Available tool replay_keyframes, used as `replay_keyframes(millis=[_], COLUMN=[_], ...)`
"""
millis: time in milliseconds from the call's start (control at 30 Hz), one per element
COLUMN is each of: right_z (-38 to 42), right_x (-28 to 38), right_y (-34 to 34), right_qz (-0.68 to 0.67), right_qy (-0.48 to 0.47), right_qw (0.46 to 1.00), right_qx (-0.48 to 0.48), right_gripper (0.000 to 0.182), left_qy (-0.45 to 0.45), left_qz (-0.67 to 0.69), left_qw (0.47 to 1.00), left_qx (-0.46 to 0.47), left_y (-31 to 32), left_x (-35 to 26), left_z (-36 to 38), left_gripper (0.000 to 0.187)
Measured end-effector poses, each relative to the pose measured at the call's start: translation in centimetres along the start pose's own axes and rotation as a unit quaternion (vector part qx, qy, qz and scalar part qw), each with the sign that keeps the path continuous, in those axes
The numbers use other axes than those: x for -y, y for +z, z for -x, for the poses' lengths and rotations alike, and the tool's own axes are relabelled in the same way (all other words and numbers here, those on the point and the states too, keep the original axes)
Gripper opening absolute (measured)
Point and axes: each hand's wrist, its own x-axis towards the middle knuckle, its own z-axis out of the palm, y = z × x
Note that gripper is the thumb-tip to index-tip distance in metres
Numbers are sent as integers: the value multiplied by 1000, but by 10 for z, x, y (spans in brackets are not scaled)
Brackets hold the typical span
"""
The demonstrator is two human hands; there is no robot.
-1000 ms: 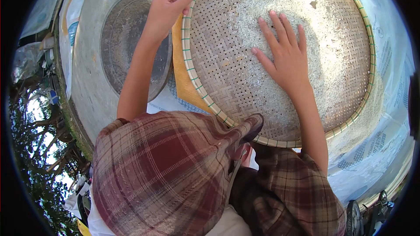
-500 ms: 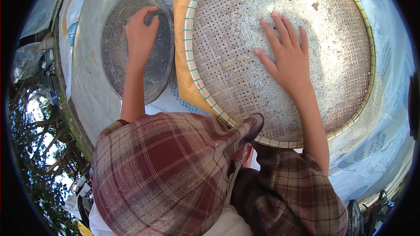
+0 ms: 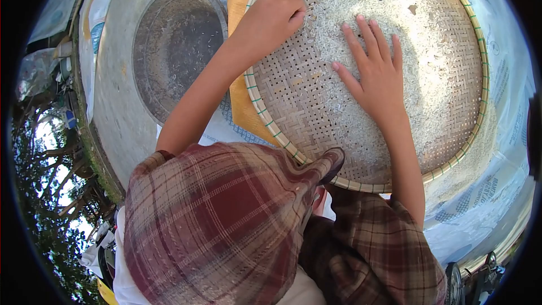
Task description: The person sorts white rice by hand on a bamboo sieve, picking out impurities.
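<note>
my right hand (image 3: 377,76) lay flat, fingers spread, on the white rice grains (image 3: 429,51) in the round woven bamboo tray (image 3: 293,107). my left hand (image 3: 274,20) curled loosely, fingertips pinched on the grains by the tray's near rim. the round grey metal basin (image 3: 175,45) sat just beside the tray, over the yellow sack (image 3: 240,101).

One view only — a fisheye camera above the person's plaid cap (image 3: 220,220), looking steeply down, close over the woven tray (image 3: 316,130) and metal bowl (image 3: 175,45).

Faint blue print on the white sack (image 3: 499,186) is unreadable.
</note>
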Motion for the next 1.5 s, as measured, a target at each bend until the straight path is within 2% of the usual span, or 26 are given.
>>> replay_keyframes(millis=[67, 133, 233, 267, 333, 533, 1067, 1367, 1433, 1467, 1500], right_z=[0, 0, -1, -1, 0, -1, -1, 0, 0, 0, 0], right_x=[0, 0, 0, 0, 0, 0, -1, -1, -1, -1, -1], right_y=[0, 0, -1, -1, -1, -1, -1, 0, 0, -1, -1], right_qz=[1, -4, -6, -6, -7, 1, -7, -18, -17, -16, -16], right_qy=[1, 0, 2, 2, 1, 0, 0, 0, -2, -2, 0], right_qw=[1000, 1000, 1000, 1000, 1000, 1000, 1000, 1000, 1000, 1000, 1000], right_qx=[-2, -5, -1, -1, -5, -5, -8, -16, -16, -15, -12], right_gripper=[57, 57, 57, 57, 57, 57, 57, 57, 57, 57, 57], left_qy=[30, 69, 99, 99, 15, 35, 66, 115, 33, 33, -42], left_qz=[-31, -119, -116, -116, 26, 43, -29, -67, 16, 16, 102], left_qw=[999, 991, 988, 988, 1000, 998, 997, 991, 999, 999, 993], left_qx=[-4, 1, -23, -23, -1, -27, 13, -31, 10, 10, 36], left_y=[1, 3, 6, 5, 4, 8, 1, 11, 10, 8, 2], left_x=[-3, -6, -6, -3, 3, 11, 0, 2, 2, 3, 2], left_z=[-2, -4, -6, -7, -9, -12, -17, -17, -19, -19, -19], left_gripper=[14, 14, 13, 13, 11, 11, 13, 11, 9, 9, 8])
